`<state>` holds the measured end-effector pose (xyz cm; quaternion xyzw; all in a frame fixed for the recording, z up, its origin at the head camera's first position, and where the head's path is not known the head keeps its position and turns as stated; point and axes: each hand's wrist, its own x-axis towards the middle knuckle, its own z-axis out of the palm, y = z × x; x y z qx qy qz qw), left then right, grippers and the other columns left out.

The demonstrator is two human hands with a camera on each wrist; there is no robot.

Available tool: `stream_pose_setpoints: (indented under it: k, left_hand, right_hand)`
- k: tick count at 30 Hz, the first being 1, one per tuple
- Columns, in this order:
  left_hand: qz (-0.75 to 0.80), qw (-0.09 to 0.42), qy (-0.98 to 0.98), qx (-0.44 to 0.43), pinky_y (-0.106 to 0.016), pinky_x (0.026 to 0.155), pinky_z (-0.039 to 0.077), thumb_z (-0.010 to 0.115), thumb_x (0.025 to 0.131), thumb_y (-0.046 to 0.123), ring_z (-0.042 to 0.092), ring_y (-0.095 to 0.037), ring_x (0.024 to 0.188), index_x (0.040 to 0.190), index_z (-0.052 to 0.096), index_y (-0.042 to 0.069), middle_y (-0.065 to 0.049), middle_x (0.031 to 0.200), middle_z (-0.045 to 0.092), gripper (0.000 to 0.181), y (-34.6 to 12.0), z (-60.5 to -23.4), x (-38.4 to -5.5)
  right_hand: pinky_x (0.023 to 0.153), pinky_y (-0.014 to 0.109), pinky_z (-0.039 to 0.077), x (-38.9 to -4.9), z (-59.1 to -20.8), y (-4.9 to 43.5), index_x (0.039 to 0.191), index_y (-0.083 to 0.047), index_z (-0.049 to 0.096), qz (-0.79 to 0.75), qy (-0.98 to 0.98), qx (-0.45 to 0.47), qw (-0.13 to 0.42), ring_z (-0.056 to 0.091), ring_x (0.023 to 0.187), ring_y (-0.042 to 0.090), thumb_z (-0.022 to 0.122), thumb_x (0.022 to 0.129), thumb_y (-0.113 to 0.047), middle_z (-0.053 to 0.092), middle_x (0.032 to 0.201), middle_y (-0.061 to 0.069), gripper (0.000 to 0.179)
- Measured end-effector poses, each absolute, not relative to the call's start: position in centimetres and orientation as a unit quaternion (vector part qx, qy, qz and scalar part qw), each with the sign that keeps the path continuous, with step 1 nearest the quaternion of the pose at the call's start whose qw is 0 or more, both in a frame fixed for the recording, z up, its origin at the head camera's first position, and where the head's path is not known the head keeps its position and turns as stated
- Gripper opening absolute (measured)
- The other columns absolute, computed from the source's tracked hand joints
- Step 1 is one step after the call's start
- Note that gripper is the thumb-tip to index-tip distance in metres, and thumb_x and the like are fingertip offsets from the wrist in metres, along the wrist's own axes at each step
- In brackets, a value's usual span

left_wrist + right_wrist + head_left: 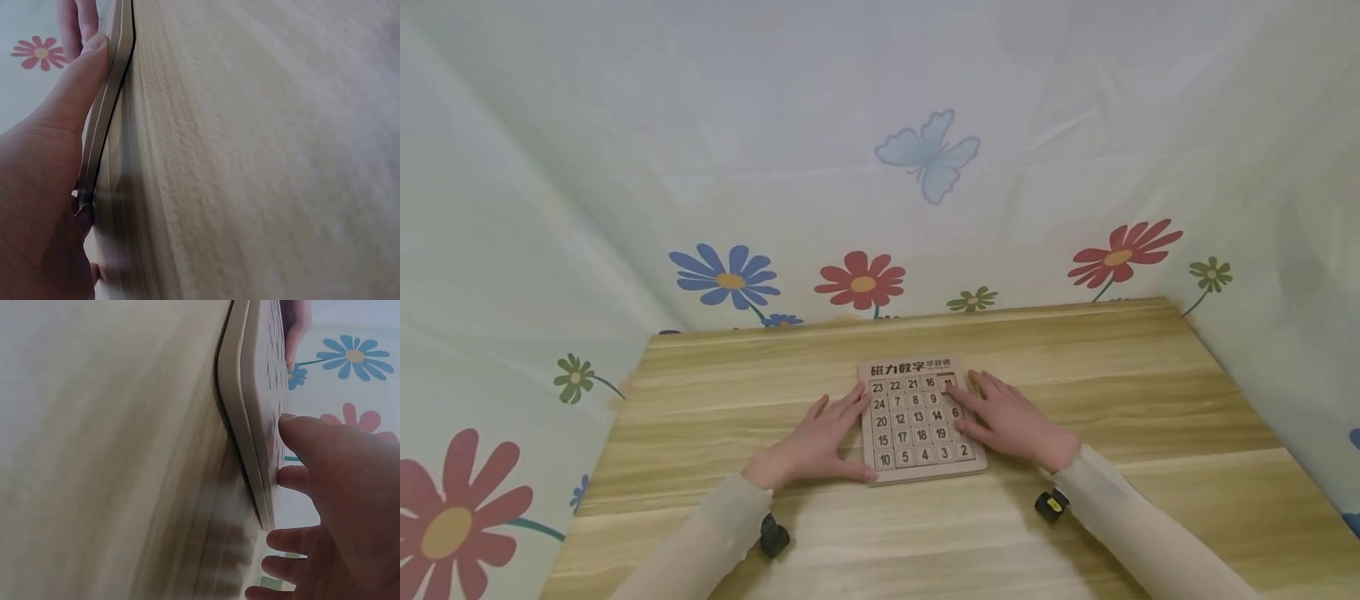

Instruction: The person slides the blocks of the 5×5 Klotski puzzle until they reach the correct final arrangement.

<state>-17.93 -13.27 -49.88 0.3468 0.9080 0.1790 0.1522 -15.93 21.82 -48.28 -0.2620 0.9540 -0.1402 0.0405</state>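
A wooden sliding number puzzle (920, 467) lies flat on the table, its lettered top edge facing away. My left hand (812, 442) steadies its left side, with the thumb on the near left corner and the outstretched fingers along the left edge higher up. In the left wrist view that thumb (87, 65) presses on the board's rim. My right hand (1018, 421) reaches over the right column, fingers spread. Its index fingertip touches the 11 tile (947, 382), above which a dark strip shows. The thumb rests beside the 6 tile (955, 412). Right-column tiles are partly hidden under this hand.
The wood-grain table (925, 542) extends around the puzzle. A pale cloth (775, 200) printed with flowers and a butterfly hangs behind the table and along its sides. A small black device (772, 536) sits at the left wrist, and another (1051, 504) at the right.
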Motion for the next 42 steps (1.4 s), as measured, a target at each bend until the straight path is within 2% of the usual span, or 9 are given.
stream_pose_setpoints:
  k: [8,15,21,29,34,42]
  left_hand:
    - [0.174,0.156,0.91,0.342,-0.058,0.129,0.004,0.069,0.081,0.08,0.015,-0.028,0.16,0.168,0.014,0.008,-0.008,0.175,0.002,0.125,-13.1,-49.9,-17.9]
    - [0.172,0.158,0.911,0.341,-0.058,0.129,0.004,0.069,0.081,0.079,0.014,-0.028,0.16,0.168,0.014,0.009,-0.009,0.176,0.003,0.124,-13.2,-49.8,-17.9]
    - [0.181,0.158,0.908,0.343,-0.059,0.129,0.004,0.071,0.081,0.077,0.015,-0.03,0.16,0.167,0.014,0.007,-0.01,0.175,0.003,0.125,-13.2,-49.5,-17.9]
    - [0.186,0.159,0.905,0.348,-0.06,0.128,0.004,0.071,0.081,0.076,0.015,-0.031,0.16,0.167,0.015,0.007,-0.011,0.175,0.003,0.124,-13.2,-49.4,-17.8]
    - [0.192,0.161,0.903,0.349,-0.061,0.128,0.004,0.072,0.082,0.075,0.015,-0.032,0.16,0.167,0.016,0.006,-0.012,0.175,0.005,0.123,-13.1,-49.4,-17.6]
    - [0.19,0.157,0.905,0.347,-0.06,0.128,0.004,0.072,0.082,0.075,0.015,-0.03,0.16,0.167,0.015,0.007,-0.011,0.175,0.004,0.123,-13.2,-49.5,-17.8]
  right_hand:
    - [0.117,0.069,0.033,-16.3,-48.6,22.0,0.16,-0.015,0.044,-0.139,0.954,-0.262,0.044,0.037,0.146,0.053,0.057,0.106,-0.044,0.035,0.16,0.034,0.062]
    - [0.119,0.064,0.034,-14.2,-48.4,22.8,0.16,-0.018,0.044,-0.12,0.951,-0.278,0.061,0.037,0.148,0.048,0.056,0.107,-0.046,0.035,0.162,0.03,0.062]
    - [0.119,0.064,0.034,-12.8,-47.9,23.4,0.16,-0.018,0.044,-0.129,0.946,-0.295,0.052,0.036,0.148,0.049,0.059,0.106,-0.04,0.034,0.161,0.033,0.06]
    - [0.119,0.067,0.033,-14.0,-48.6,23.5,0.161,-0.02,0.042,-0.13,0.951,-0.278,0.045,0.038,0.146,0.051,0.057,0.106,-0.044,0.035,0.161,0.032,0.061]
    - [0.116,0.069,0.035,-14.7,-48.3,23.2,0.159,-0.017,0.046,-0.119,0.952,-0.28,0.038,0.04,0.144,0.054,0.059,0.106,-0.041,0.04,0.157,0.034,0.06]
    - [0.117,0.066,0.036,-13.7,-47.4,23.1,0.159,-0.017,0.046,-0.11,0.952,-0.279,0.057,0.041,0.145,0.05,0.058,0.106,-0.043,0.038,0.159,0.031,0.06]
